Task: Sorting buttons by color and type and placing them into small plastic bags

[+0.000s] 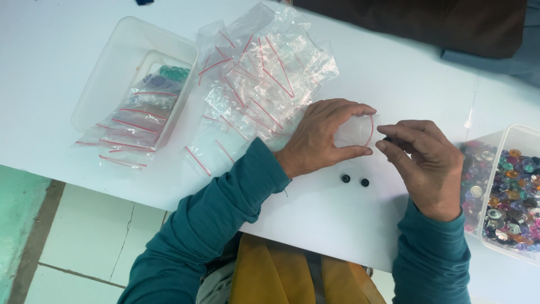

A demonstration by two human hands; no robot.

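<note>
Hands at a small clear zip bag (355,132)

Left hand (323,138) pinches its red-edged mouth wide; right hand (424,163) nips a dark button (387,139) beside it.

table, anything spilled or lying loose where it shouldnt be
Two small black beads lie loose on the white table, just below the left hand holding a small clear bag open. The bags in the clear tray spill over its front rim. Nothing looks damaged.
</note>
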